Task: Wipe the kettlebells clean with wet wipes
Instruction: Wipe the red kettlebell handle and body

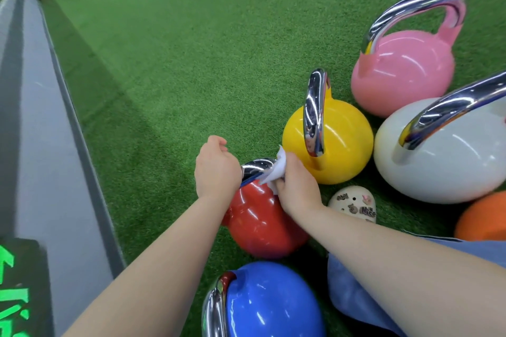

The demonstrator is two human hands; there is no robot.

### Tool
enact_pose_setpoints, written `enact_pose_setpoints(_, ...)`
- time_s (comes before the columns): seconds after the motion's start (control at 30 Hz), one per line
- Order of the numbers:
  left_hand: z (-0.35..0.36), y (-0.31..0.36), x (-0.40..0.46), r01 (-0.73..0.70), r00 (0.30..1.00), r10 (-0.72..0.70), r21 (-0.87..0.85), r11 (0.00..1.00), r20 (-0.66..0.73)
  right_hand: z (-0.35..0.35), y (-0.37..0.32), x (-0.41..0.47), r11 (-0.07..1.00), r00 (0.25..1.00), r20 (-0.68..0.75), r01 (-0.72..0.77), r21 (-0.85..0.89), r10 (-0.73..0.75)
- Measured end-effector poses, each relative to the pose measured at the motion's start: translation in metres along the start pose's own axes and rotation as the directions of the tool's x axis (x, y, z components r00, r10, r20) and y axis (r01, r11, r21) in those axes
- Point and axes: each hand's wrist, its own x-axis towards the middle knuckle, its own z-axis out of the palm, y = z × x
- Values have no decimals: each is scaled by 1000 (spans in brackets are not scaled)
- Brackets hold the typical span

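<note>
Red and glossy, the red kettlebell [260,224] sits on the green turf [191,63] between the blue kettlebell [273,301] and the yellow kettlebell [336,142]. It looks heavy and rigid, its paint slick — better steadied by its chrome handle [257,167] than by the round body. The left hand [216,169] is curled over that handle, gripping it. The right hand [298,186] pinches a crumpled white wet wipe [273,172] against the handle's near end; the wipe is soft, limp and light. A pink kettlebell [402,74], a white kettlebell [438,150] and an orange kettlebell [484,219] stand nearby. A cream clog [353,206] carries charms — one seems to read "Nice". Green lettering at lower left is unreadable.
</note>
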Motion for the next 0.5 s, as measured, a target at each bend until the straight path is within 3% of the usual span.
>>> enact_pose_setpoints(0.1, 1, -1, 1, -14, 1000, 14, 13, 1000, -6, -2, -14, 5, 955, 968, -29, 242, -171, -251)
enact_pose_setpoints(0.17, 2, -2, 0, -39, 999, 39, 18, 999, -16, -2, -18, 9, 863, 893, -23, 427, -270, -450)
enact_pose_setpoints(0.23, 1, -2, -2, -88, 996, 88, 27, 996, -21, -1, -14, 12, 798, 836, 6, 527, -293, -549)
enact_pose_setpoints(0.4, -6, 0, -4, -205, 964, 197, 23, 979, 177, -6, 2, 7, 915, 938, 63, 346, -207, -341)
enact_pose_setpoints(0.5, -8, -1, -4, -266, 923, 229, 80, 961, 310, -15, 6, 6, 914, 948, 118, 317, -252, -296)
